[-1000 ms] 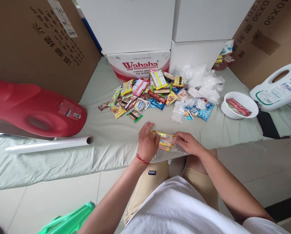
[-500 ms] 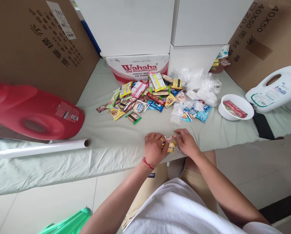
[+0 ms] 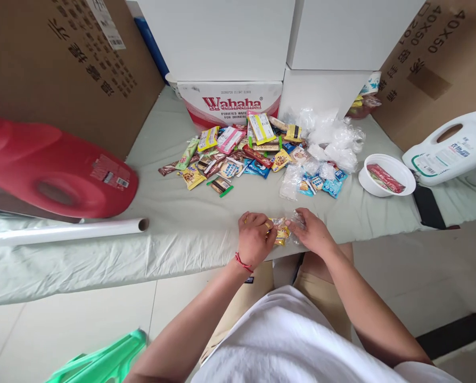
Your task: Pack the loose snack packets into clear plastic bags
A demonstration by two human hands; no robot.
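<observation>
Small yellow snack packet in a clear plastic bag (image 3: 281, 232) at the tabletop's (image 3: 182, 223) near edge, long axis left-right, pinched between closed left hand (image 3: 256, 236) and right hand (image 3: 312, 232), equally near.

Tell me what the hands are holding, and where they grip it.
Both hold a yellow snack packet in clear plastic: the left hand at its left end, the right hand at its right end.

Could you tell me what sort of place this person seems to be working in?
Probably a storeroom or makeshift packing spot. Stacked cartons, among them a Wahaha box, ring a cloth-covered table heaped with a pile of wrapped snacks. Both hands, left hand and right hand, hold a yellow snack packet.
</observation>
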